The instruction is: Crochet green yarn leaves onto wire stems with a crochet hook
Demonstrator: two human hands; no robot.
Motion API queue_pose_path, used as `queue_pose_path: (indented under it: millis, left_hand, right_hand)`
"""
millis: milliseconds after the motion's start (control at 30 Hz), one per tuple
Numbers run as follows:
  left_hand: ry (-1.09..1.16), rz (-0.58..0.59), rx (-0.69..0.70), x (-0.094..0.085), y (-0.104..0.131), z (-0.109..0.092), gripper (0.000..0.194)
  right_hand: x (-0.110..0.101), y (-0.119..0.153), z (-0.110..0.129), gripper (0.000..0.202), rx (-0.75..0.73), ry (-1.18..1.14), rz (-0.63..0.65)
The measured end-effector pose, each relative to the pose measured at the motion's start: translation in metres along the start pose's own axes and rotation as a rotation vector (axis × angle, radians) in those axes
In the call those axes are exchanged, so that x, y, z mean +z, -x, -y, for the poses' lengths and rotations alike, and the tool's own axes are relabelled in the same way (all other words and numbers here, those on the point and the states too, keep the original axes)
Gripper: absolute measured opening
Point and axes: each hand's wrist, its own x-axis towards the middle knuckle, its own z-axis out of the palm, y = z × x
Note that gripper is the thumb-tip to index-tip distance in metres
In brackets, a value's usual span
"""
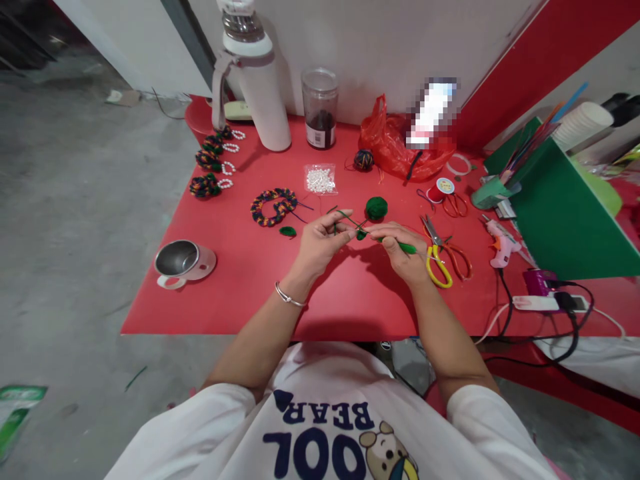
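Green yarn piece (361, 235) is pinched by left hand (323, 241), tool (406, 249) held by right hand (406, 261). Judged soft, light — best gripped at edge.

And it's a small craft workspace: green yarn ball (377, 208) mid-frame, scissors (434, 234) and pink glue gun (504, 245) at right, bare grey floor (75, 227) filling the left

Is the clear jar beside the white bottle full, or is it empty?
Neither: the clear jar looks partly filled. Dark contents show in its lower part; above them it is see-through.
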Motion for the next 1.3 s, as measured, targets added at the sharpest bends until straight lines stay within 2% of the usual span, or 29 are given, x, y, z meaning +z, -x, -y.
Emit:
queue_pose_path:
  millis: [100,233,333,500,633,800,1000,1300]
  left_hand:
    - [0.063,0.014,-0.044,-0.001,-0.001,0.001,0.053]
    - [0.12,0.021,-0.083,-0.003,-0.003,0.002,0.057]
    - [0.151,0.037,-0.079,-0.002,-0.002,0.004,0.058]
    - [0.28,0.146,-0.164,0.001,0.002,0.003,0.055]
    - [0.344,0.251,-0.278,0.0,0.003,0.0,0.05]
    - [0.33,0.197,-0.24,-0.002,0.002,-0.001,0.05]
    - [0.313,0.252,-0.351,-0.007,0.001,-0.005,0.056]
    - [0.204,0.174,-0.302,-0.011,-0.001,-0.01,0.057]
  right_hand:
    - [0.002,-0.001,0.0,0.026,-0.144,0.108,0.018]
    - [0.007,0.001,-0.005,0.035,-0.198,0.205,0.001]
    - [0.011,0.005,-0.01,0.031,-0.286,0.288,-0.018]
    - [0.015,0.011,-0.013,0.033,-0.418,0.421,-0.085]
    - [0.012,0.011,-0.015,0.036,-0.366,0.371,-0.073]
    - [0.008,0.008,-0.017,0.034,-0.301,0.326,-0.027]
    - [-0.002,-0.001,-0.002,0.032,-0.226,0.15,0.061]
    - [-0.013,-0.007,-0.001,0.029,-0.164,0.038,0.128]
